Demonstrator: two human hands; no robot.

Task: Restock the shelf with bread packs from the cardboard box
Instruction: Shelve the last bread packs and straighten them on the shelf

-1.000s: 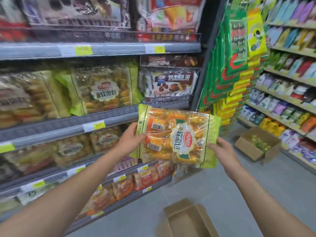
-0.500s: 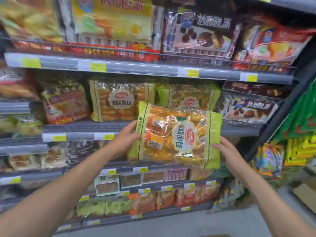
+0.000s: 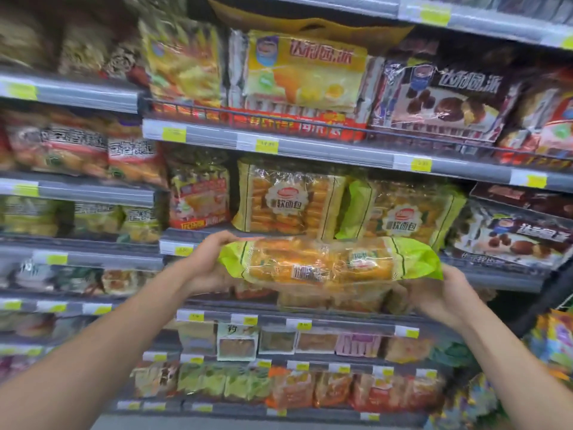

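The bread pack (image 3: 331,263), a clear bag of orange-brown rolls with lime-green ends, is held in the air in front of the shelf (image 3: 502,279) at mid-height. It lies nearly flat, with its long side across the view and its label turned upward. The left hand (image 3: 208,262) grips its left end, fingers curled over the top edge of the green seal. The right hand (image 3: 445,291) holds the right end from below, its fingers wrapped under the green flap and mostly hidden by it. Just behind the pack, two packs of the same brand stand upright on that shelf, side by side: a cream-edged pack (image 3: 288,201) on the left and a green-edged pack (image 3: 406,212) on the right. Further right lies a dark chocolate-pie pack (image 3: 511,240). Yellow price tags (image 3: 266,146) sit along the grey shelf rails.
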